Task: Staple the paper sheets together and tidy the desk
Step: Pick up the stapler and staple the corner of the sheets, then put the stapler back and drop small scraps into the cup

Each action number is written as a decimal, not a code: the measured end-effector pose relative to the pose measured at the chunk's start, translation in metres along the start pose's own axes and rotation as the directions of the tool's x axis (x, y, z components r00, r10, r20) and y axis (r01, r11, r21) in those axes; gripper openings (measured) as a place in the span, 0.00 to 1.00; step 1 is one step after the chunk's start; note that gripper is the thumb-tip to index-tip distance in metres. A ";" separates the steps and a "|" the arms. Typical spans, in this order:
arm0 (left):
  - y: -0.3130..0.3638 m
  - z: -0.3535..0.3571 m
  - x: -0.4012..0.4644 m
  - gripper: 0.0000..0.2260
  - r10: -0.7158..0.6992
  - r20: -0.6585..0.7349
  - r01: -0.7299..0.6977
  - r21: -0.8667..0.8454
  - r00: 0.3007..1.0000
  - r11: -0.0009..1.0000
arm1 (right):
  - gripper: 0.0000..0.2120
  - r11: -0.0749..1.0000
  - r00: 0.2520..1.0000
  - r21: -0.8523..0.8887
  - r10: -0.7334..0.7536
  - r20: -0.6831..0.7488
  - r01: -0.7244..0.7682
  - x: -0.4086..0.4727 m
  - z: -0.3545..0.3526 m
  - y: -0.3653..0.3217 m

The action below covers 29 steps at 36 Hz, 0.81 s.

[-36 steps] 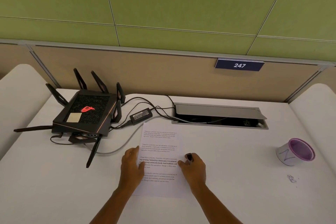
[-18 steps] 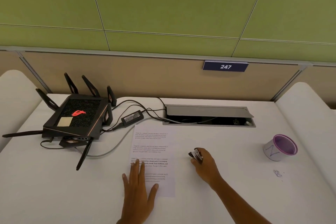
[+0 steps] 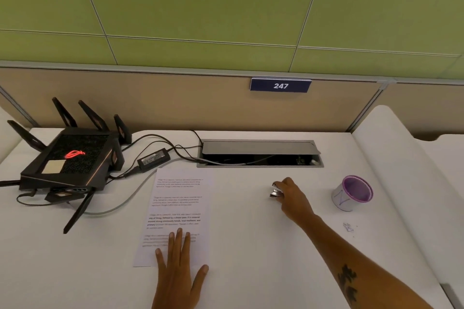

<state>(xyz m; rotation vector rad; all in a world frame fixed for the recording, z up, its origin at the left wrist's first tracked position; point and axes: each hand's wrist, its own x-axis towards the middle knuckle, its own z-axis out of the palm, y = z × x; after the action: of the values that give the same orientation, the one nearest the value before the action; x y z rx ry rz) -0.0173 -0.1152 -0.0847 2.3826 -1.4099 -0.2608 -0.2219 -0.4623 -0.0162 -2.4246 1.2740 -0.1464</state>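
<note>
One container stood at the right of the frame: a cylindrical cup [image 3: 352, 193] with a white wall bearing pen marks and a purple rim and interior; its contents could not be determined. A recessed metal cable tray [image 3: 259, 153] in the upper centre of the white desk [image 3: 75, 271] had its flap raised, with cables running into it. The paper sheets [image 3: 179, 208], flat, white and printed with paragraphs of text, lay at centre frame with the long axis running from the lower frame edge toward the upper, slightly tilted. The left hand [image 3: 179, 271] pressed flat on the lower end of the sheets, fingers spread apart. The right hand [image 3: 291, 195], between sheets and cup, was closed around a small metallic stapler [image 3: 275, 192], whose exposed end pointed left. A black angular router [image 3: 70, 160] with blade-shaped antennas occupied the left of the frame, beside a black rectangular power adapter [image 3: 153, 159].
</note>
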 end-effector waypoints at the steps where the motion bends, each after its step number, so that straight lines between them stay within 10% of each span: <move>1: 0.002 0.002 -0.001 0.40 -0.007 0.003 0.007 0.008 1.000 1.000 | 0.20 1.000 1.000 -0.013 -0.015 0.006 0.015 0.005 -0.002 0.005; 29: 0.045 0.008 -0.006 0.39 -0.022 0.069 0.026 -0.059 0.997 0.998 | 0.31 0.977 0.985 -0.150 -0.141 0.095 0.154 0.033 -0.010 0.039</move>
<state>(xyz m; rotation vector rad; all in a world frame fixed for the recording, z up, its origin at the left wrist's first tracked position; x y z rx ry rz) -0.0593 -0.1310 -0.0742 2.3639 -1.3842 -0.3879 -0.2355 -0.5114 -0.0256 -2.6295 1.1060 0.0153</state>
